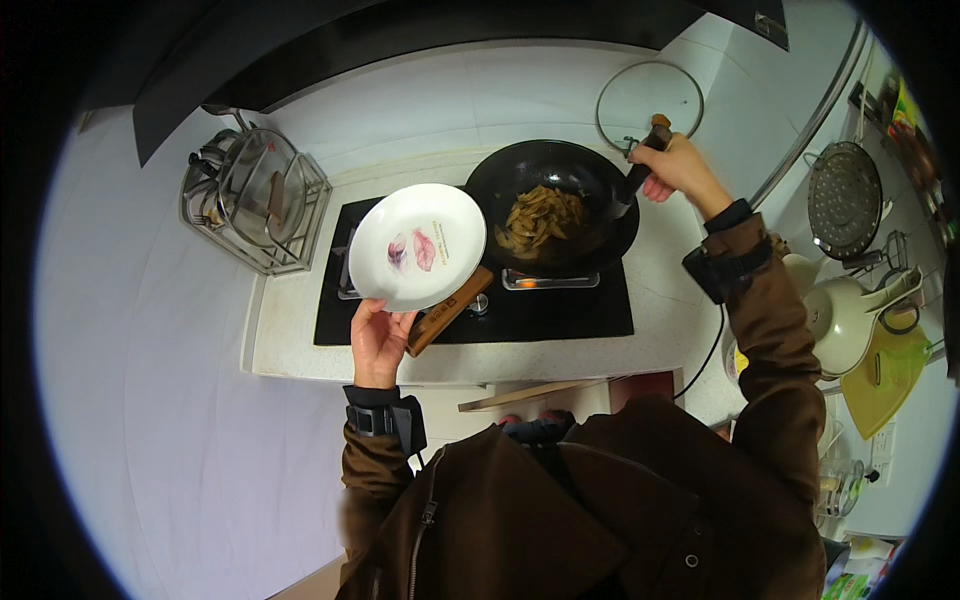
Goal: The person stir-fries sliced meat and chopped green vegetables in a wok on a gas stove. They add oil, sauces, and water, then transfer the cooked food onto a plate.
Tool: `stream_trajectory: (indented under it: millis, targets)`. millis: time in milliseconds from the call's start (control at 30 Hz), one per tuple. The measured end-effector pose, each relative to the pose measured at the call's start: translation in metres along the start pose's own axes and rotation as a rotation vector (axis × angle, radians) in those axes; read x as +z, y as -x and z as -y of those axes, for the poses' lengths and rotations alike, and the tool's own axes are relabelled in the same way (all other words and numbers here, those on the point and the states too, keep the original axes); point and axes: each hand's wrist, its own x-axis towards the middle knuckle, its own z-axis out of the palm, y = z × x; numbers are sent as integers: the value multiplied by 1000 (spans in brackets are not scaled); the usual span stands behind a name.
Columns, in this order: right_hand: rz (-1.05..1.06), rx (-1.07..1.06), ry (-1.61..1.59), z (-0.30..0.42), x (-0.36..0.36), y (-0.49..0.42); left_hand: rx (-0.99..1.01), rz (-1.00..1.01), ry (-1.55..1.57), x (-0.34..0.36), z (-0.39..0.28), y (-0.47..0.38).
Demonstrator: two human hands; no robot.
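My left hand [379,341] grips the near rim of a white plate [375,232] with a printed leaf-like design. The plate is held over the left part of the black gas cooktop [570,319], just left of a black wok [555,154]. Brown cooked slices [538,220] lie in the bottom of the wok. In my right hand [675,166] is the handle of a dark spatula [637,176], whose lower end reaches inside the wok's right side. The wok's wooden handle [450,311] points toward me, passing below the plate's right edge.
A metal rack [300,255] with lids and utensils stands left of the cooktop. Against the back wall leans a glass lid [651,101]. An orange glow shows at the burner [551,281]. On the right hang a perforated metal skimmer [845,199] and a pale colander-like vessel [832,322].
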Motion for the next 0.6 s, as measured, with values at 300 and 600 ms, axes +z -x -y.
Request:
stream_trajectory:
  millis: [300, 600]
  targets:
    - [-109, -141, -518, -31, 46, -14, -17, 35, -6, 1, -1, 1]
    - [-50, -158, -205, -7, 3, 7, -43, 34, -11, 0, 1, 2]
